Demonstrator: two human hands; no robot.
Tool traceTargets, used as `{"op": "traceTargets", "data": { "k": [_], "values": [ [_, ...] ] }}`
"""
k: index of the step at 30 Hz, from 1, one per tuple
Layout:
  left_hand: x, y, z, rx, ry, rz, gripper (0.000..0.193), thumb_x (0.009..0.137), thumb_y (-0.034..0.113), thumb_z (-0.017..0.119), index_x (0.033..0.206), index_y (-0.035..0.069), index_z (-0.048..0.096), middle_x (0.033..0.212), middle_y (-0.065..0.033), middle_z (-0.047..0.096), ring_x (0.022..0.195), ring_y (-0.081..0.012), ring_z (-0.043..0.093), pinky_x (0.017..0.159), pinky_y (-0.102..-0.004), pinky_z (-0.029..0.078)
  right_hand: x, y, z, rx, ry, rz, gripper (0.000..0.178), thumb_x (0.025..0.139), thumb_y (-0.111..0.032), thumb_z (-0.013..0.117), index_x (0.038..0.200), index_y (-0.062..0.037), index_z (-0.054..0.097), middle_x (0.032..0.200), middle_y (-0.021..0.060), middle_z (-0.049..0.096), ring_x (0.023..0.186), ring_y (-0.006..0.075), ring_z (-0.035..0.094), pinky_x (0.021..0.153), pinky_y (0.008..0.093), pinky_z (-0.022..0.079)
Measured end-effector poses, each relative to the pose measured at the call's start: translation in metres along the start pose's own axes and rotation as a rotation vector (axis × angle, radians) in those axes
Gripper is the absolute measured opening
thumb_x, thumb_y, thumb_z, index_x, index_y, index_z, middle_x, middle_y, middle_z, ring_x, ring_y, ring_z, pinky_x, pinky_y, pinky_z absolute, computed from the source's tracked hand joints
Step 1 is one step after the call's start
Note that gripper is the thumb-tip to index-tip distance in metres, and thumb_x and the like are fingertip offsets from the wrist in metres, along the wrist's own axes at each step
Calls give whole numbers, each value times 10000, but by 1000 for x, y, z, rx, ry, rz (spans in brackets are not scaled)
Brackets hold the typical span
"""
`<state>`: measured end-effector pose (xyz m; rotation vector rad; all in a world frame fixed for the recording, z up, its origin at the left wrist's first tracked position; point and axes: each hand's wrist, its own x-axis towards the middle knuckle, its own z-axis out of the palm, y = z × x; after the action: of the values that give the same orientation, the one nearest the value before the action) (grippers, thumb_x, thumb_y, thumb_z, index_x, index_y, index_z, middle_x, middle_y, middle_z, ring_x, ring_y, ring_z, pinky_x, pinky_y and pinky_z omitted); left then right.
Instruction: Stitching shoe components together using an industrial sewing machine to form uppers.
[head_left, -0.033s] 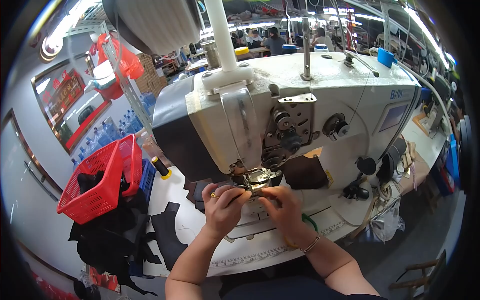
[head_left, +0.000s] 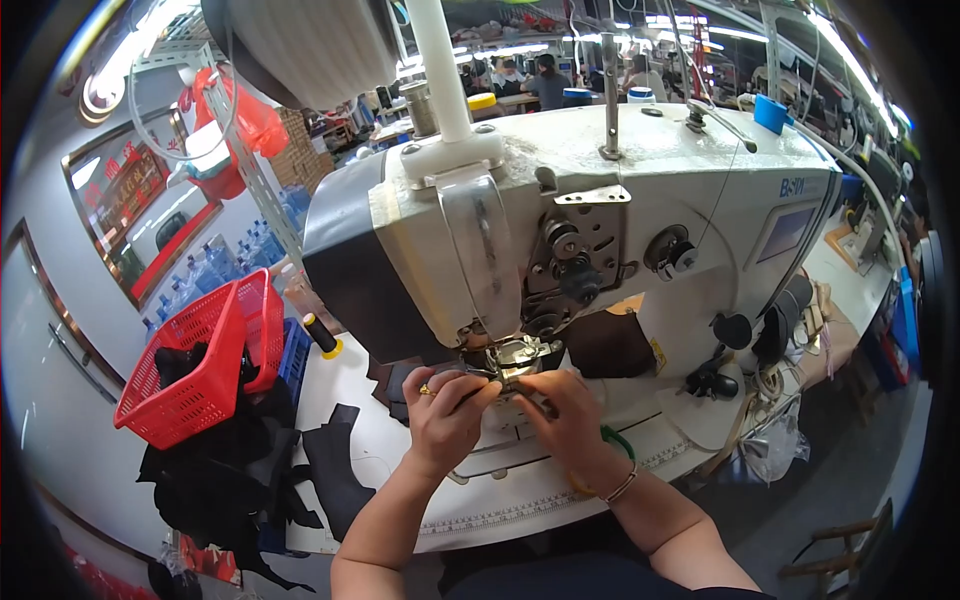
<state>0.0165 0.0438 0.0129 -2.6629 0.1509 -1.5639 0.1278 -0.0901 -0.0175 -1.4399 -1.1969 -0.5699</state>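
My left hand point(head_left: 450, 412) and my right hand point(head_left: 565, 420) meet right under the needle area of a large white sewing machine point(head_left: 640, 215). Fingers and thumb of each hand are pinched together close to the metal presser foot point(head_left: 520, 355). Whatever lies between the fingertips is small and mostly covered, so its kind cannot be made out. A yellow ring is on a finger of the left hand, and a bracelet circles the right wrist. Beside the right wrist a green scissor-like handle point(head_left: 618, 442) shows in part.
Black cut pieces point(head_left: 338, 470) lie on the white table point(head_left: 440, 525) at left. A black thread cone point(head_left: 322, 335) stands behind them. Red baskets point(head_left: 190, 385) sit further left above a heap of black material point(head_left: 215, 490). A dark brown piece point(head_left: 608, 345) rests under the machine arm.
My right hand's fingers have curled in slightly by the presser foot. My left hand has stayed nearly in place.
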Motion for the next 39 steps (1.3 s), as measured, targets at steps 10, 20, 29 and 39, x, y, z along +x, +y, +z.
{"op": "traceTargets", "data": {
  "k": [10, 20, 29, 39],
  "values": [
    [3, 1, 2, -126, 19, -79, 249, 637, 6, 671, 858, 120, 672, 848, 23, 591, 791, -149, 573, 825, -354, 350, 11, 7, 5, -38, 10, -230, 277, 681, -5, 697, 932, -88, 614, 854, 30, 560, 751, 212, 540, 649, 316, 459],
    [4, 1, 0, -59, 29, 0, 244, 631, 3, 668, 845, 119, 671, 847, 8, 591, 790, -167, 582, 816, -396, 387, 14, 14, 1, -110, -62, -395, 378, 557, -63, 642, 934, -52, 617, 893, 30, 552, 785, 200, 548, 659, 303, 505],
    [0, -5, 3, -12, 35, 61, 262, 634, 45, 649, 876, 144, 672, 851, 33, 585, 791, -135, 570, 811, -359, 359, 20, 9, -1, -89, -61, -377, 268, 610, -2, 680, 865, -60, 622, 832, 30, 567, 720, 206, 547, 608, 300, 496],
    [-3, -9, 8, -50, 34, 19, 247, 651, 39, 658, 868, 154, 680, 836, 35, 571, 792, -139, 577, 802, -364, 340, 14, 9, -4, -80, -9, -301, 204, 705, -35, 697, 884, -78, 611, 842, 32, 569, 738, 206, 543, 634, 305, 478]
  ]
}}
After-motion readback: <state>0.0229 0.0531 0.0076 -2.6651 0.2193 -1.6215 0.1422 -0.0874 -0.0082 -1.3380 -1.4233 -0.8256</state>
